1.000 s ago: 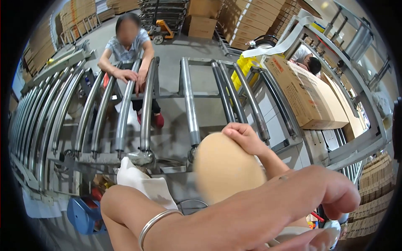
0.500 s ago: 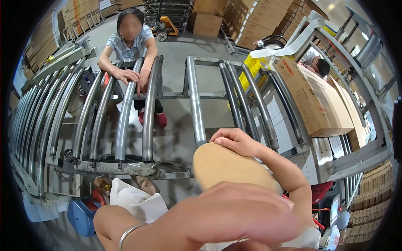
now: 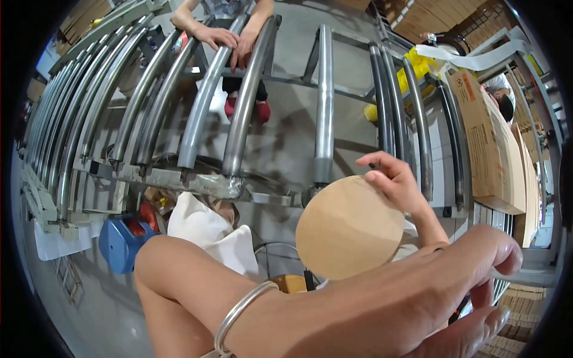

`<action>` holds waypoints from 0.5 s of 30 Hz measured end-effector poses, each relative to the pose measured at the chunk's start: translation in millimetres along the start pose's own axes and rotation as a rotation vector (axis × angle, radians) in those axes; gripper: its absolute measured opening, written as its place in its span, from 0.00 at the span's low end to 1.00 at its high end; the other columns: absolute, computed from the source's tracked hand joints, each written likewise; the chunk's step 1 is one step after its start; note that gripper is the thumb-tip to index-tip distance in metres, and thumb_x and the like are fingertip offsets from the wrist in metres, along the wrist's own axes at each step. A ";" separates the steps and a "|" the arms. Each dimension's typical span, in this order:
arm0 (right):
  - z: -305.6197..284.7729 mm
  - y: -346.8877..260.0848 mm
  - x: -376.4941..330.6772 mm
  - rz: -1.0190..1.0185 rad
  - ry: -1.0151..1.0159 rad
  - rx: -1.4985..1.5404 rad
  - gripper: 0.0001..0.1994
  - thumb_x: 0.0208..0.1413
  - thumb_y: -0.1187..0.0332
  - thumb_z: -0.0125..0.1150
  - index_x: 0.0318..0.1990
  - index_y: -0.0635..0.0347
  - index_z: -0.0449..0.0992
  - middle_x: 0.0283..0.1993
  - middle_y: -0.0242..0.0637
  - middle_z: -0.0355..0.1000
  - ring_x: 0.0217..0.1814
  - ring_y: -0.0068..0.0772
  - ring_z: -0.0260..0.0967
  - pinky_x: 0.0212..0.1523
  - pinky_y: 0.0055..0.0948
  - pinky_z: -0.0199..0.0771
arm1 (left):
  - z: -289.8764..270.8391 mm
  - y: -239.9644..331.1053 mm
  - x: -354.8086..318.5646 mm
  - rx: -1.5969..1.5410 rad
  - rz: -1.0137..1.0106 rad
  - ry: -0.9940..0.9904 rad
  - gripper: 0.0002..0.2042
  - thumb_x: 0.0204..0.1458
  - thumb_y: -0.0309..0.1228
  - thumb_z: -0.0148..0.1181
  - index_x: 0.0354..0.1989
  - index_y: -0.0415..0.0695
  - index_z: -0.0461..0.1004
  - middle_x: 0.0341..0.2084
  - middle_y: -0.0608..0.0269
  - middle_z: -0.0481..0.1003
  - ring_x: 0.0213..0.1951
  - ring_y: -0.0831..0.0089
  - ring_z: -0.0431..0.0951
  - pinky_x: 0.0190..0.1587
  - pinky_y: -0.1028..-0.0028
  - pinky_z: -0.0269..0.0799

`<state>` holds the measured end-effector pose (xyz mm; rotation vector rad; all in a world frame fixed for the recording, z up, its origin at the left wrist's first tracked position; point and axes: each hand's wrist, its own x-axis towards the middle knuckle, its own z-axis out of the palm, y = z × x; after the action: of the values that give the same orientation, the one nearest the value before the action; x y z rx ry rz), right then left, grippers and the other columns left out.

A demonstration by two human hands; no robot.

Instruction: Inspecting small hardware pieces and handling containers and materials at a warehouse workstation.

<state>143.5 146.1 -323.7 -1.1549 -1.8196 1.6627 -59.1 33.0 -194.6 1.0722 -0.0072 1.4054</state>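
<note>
A flat, round tan disc (image 3: 349, 230), looking like cardboard or a hand fan, is held up in front of me. My right hand (image 3: 397, 182) grips its upper right edge, thumb across the face and fingers mostly behind. Close to the camera, my left arm reaches over to the right, a silver bangle (image 3: 236, 316) around it. My left hand (image 3: 465, 292) is past the disc's lower right side, with fingers bent and apart; nothing shows in it.
Metal conveyor rollers (image 3: 325, 101) span the far side, with a gap between two sections. A co-worker's hands (image 3: 227, 42) rest on one roller. Cardboard boxes (image 3: 486, 143) stand at right. A blue plastic thing (image 3: 122, 241) and white cloth (image 3: 209, 230) are at lower left.
The view has tipped downward and shifted left. My left hand has swung right, away from in front of the disc, whose face now shows more fully. My right hand still holds it.
</note>
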 end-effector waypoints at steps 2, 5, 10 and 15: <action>-6.0 -11.2 -7.4 0.015 -0.057 0.271 0.10 0.56 0.71 0.50 0.45 0.62 0.69 0.30 0.27 0.71 0.30 0.11 0.67 0.32 0.14 0.67 | 4.6 2.5 0.8 0.011 -0.148 0.030 0.17 0.55 0.34 0.45 0.46 0.32 0.64 0.34 0.55 0.70 0.34 0.73 0.72 0.40 0.75 0.64; 5.1 -22.4 -8.3 0.110 -0.075 0.435 0.09 0.56 0.70 0.50 0.42 0.62 0.70 0.33 0.29 0.72 0.34 0.14 0.68 0.35 0.17 0.69 | 9.2 0.4 -8.5 0.130 -0.062 0.005 0.16 0.54 0.33 0.46 0.45 0.32 0.65 0.34 0.56 0.70 0.33 0.74 0.71 0.39 0.75 0.64; 3.0 -5.3 -2.8 0.063 -0.121 -0.406 0.10 0.56 0.67 0.52 0.43 0.61 0.70 0.29 0.27 0.71 0.29 0.13 0.63 0.30 0.17 0.63 | 22.3 5.9 -7.5 0.223 -0.094 0.094 0.17 0.54 0.34 0.47 0.46 0.33 0.65 0.34 0.53 0.71 0.33 0.71 0.72 0.39 0.74 0.66; 8.7 -14.9 -0.9 0.017 -0.136 0.130 0.10 0.57 0.67 0.51 0.43 0.61 0.70 0.30 0.27 0.71 0.30 0.11 0.64 0.32 0.16 0.65 | 43.0 30.4 -1.6 0.307 -0.237 0.308 0.20 0.54 0.37 0.49 0.48 0.34 0.63 0.35 0.48 0.71 0.33 0.65 0.73 0.38 0.71 0.69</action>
<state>132.9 141.1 -311.0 -1.0282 -1.7555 1.8801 -58.7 0.0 -153.5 1.0540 0.5576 1.3667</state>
